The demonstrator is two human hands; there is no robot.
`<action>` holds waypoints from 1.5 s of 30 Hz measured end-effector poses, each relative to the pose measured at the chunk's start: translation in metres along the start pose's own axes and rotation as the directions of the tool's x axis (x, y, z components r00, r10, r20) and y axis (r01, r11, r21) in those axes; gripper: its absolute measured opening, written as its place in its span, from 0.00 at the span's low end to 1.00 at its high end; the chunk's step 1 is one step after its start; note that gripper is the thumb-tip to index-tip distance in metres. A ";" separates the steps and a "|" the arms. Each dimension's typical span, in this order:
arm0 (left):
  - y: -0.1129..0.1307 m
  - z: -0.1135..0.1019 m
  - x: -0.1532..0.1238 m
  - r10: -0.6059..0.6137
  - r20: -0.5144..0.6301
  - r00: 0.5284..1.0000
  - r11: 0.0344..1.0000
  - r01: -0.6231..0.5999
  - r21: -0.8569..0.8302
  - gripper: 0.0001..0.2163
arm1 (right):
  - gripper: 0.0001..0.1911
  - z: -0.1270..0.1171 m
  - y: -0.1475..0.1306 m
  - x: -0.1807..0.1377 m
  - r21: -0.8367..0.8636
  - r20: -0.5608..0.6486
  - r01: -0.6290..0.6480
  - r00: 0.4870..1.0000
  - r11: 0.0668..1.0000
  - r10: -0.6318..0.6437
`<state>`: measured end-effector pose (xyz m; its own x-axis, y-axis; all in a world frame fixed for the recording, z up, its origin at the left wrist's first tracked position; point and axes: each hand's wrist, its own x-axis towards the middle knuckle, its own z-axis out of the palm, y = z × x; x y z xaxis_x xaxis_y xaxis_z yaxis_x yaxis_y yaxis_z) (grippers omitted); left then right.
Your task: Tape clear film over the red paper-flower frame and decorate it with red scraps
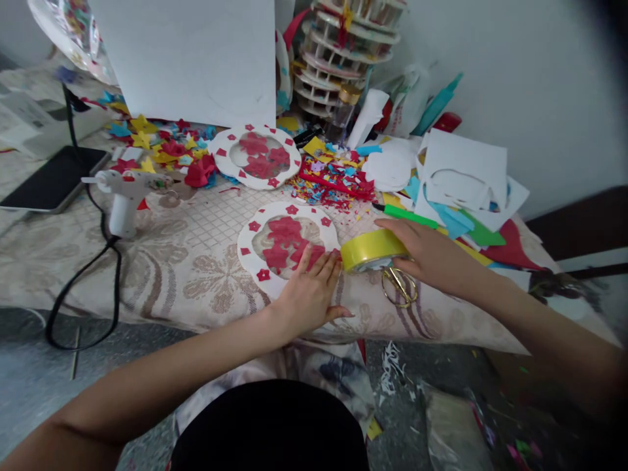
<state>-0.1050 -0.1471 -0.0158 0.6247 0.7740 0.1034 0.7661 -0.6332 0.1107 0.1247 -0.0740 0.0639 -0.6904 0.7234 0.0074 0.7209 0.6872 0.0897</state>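
My left hand [314, 288] lies flat, fingers stretched out, over the lower right part of a white scalloped frame [250, 226]. Small red flowers and squares dot its rim, and larger red flower shapes [284, 235] show in its see-through middle. Part of the frame is hidden under the hand. My right hand [409, 245] is closed around a roll of yellow tape [370, 248], whose left edge sits close to my left fingertips. Gold-handled scissors [400, 288] lie just below the roll, their blades out of sight. A second similar frame [289, 171] rests farther back.
At left are a white glue gun [125, 203] with a black cord and a dark phone [53, 178]. Colourful paper cut-outs [161, 140] and scraps [338, 180] cover the back. A green marker [409, 216], paper sheets [466, 170] and a tiered organizer [343, 59] stand to the right.
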 end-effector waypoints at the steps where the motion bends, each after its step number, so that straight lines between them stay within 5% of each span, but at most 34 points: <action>1: 0.000 0.000 0.000 0.003 -0.004 1.000 1.000 -0.003 0.007 0.37 | 0.27 0.003 0.002 -0.001 0.013 -0.005 -0.009 1.000 1.000 0.009; 17: -0.007 -0.004 -0.001 0.041 0.000 0.999 0.999 -0.041 -0.020 0.35 | 0.29 0.011 0.044 -0.018 0.130 0.027 -0.024 0.999 0.991 0.021; 22: -0.022 -0.033 0.013 0.080 0.084 0.993 0.980 -0.063 -0.187 0.27 | 0.34 0.003 0.030 -0.015 0.193 0.030 -0.034 0.999 0.981 0.028; 29: -0.002 -0.067 0.065 0.061 -0.092 0.994 0.921 -0.092 -0.379 0.29 | 0.35 0.003 0.024 -0.018 0.321 -0.018 -0.021 0.999 0.947 0.028; 33: 0.008 -0.065 0.079 0.036 -0.093 0.995 0.933 -0.066 -0.354 0.20 | 0.41 0.013 0.038 -0.043 0.472 -0.025 -0.160 0.981 0.867 0.194; 36: 0.006 -0.064 0.082 0.029 -0.081 0.996 0.928 -0.057 -0.368 0.19 | 0.30 0.032 0.038 -0.068 0.493 0.032 -0.390 0.901 0.777 0.432; 39: 0.001 -0.064 0.084 0.039 -0.078 0.996 0.924 -0.065 -0.376 0.18 | 0.20 0.050 0.019 -0.080 0.520 0.200 -0.454 0.888 0.723 0.414; 45: -0.004 -0.068 0.090 0.077 -0.068 0.995 0.930 -0.096 -0.355 0.14 | 0.13 0.053 -0.015 -0.074 0.366 0.239 -0.585 0.811 0.724 0.534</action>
<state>-0.0625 -0.0758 0.0603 0.6701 0.7205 0.1782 0.5988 -0.6667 0.4438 0.1679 -0.1347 0.0090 -0.1605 0.9697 -0.1842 0.9474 0.0990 -0.3043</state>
